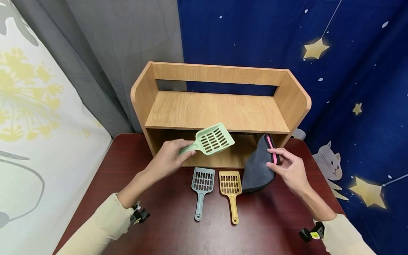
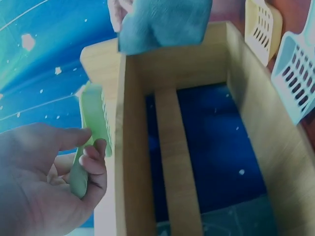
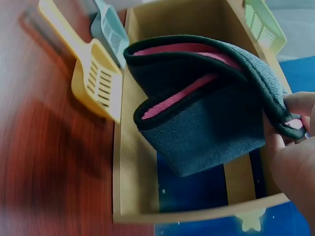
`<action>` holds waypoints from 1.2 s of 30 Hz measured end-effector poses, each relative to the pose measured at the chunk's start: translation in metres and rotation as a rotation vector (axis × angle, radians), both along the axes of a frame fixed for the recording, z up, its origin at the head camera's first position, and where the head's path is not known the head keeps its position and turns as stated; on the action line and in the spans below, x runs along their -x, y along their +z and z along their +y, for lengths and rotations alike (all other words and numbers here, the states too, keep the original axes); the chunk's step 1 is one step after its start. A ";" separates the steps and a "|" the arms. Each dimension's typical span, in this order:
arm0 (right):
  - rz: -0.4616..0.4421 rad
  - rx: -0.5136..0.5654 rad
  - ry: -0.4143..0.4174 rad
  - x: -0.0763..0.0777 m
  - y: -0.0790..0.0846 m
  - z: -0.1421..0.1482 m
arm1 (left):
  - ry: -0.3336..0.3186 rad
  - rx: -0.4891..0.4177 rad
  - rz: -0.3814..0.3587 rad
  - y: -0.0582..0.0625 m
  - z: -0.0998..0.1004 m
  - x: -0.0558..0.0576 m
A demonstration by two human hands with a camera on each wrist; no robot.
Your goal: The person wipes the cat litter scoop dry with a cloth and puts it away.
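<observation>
My left hand (image 1: 169, 156) grips a pale green slotted litter scoop (image 1: 214, 139) by its handle, holding it up before the wooden shelf's opening. In the left wrist view the thumb and fingers wrap round the scoop's handle (image 2: 78, 179). My right hand (image 1: 290, 169) pinches a folded grey cloth (image 1: 259, 164) with black edging and a pink inside; it hangs at the shelf's right front. The right wrist view shows the cloth (image 3: 211, 123) in loose folds. On the table lie a blue-grey scoop (image 1: 203, 182) and a yellow scoop (image 1: 231, 187), side by side, handles toward me.
A two-tier wooden shelf (image 1: 216, 109) stands at the back of the dark red table (image 1: 159, 219). Its side panels rise above the upper board. Behind it hang a grey curtain (image 1: 127, 53) and a blue starry curtain (image 1: 255, 35); a white patterned cloth (image 1: 41, 106) is at left.
</observation>
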State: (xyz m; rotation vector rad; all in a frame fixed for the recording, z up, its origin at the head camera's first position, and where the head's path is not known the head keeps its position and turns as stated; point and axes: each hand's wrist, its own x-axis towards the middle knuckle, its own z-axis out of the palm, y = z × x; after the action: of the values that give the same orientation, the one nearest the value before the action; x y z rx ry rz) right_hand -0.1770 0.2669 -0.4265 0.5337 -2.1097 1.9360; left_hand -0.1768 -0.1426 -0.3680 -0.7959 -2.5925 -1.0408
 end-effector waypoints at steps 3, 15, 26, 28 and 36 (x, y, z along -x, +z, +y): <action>-0.014 -0.090 0.024 0.002 0.003 0.012 | 0.035 -0.001 -0.014 0.011 -0.005 0.005; -0.054 -0.388 0.080 0.007 0.004 0.053 | 0.217 0.071 -0.083 0.043 -0.029 0.043; -0.135 -0.469 0.153 0.017 0.001 0.076 | 0.337 0.094 -0.120 0.051 -0.036 0.087; -0.140 -0.481 0.143 0.017 0.001 0.078 | 0.363 0.100 -0.091 0.051 -0.036 0.093; -0.160 -0.490 0.134 0.016 -0.006 0.085 | 0.433 0.109 -0.041 0.049 -0.030 0.103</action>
State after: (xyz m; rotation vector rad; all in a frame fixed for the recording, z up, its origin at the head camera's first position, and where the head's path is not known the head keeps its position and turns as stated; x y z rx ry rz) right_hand -0.1927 0.3517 -0.4326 0.6379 -2.7344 1.5571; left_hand -0.2797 -0.1722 -0.3192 -0.2120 -2.6996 -0.7978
